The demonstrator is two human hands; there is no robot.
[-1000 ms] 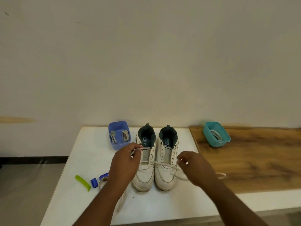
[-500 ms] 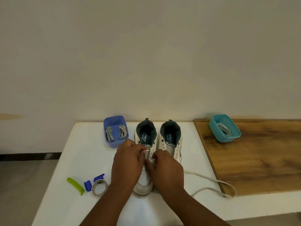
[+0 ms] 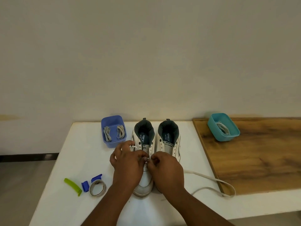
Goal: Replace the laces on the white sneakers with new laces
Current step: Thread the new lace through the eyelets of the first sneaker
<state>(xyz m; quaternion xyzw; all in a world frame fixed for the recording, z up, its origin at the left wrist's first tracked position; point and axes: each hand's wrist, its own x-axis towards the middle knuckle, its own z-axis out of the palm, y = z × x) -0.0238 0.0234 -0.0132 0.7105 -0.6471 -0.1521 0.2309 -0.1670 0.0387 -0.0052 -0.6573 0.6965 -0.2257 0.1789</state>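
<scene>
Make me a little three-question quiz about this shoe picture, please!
1. True or false: the blue tub holds two bundled laces.
2. Which sneaker are both hands working on? A) left sneaker B) right sneaker
3. Fill in: the long white lace trails from the sneakers onto the ____ board.

Key: 1 true. 2 A: the left hand and right hand meet over it, pinching the lace. 3 wooden.

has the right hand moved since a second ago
Yes. The right hand has crossed leftward, from beside the right sneaker to over the left sneaker, where it now pinches the lace next to the left hand.
</scene>
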